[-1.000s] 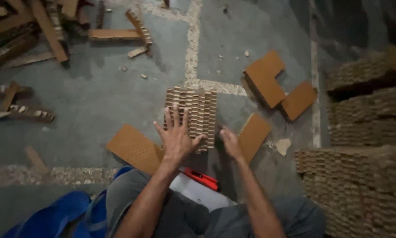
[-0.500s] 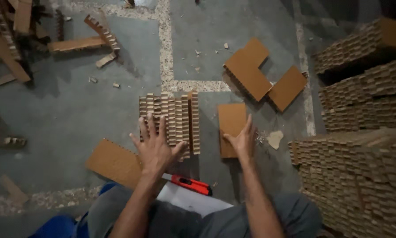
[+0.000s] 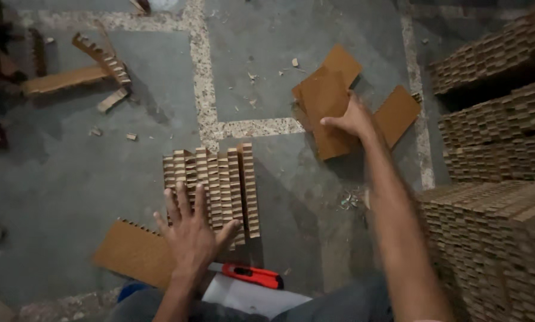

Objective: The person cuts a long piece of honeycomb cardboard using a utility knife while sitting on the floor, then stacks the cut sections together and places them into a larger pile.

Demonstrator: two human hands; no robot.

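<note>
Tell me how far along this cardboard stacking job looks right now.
Done: tall stacks of notched cardboard stand at the right, and a small bundle of notched strips lies on the floor. In hand: the left hand presses flat on that bundle, while the right hand reaches to a flat cardboard sheet. Left: loose sheets and another piece still lie apart.
</note>
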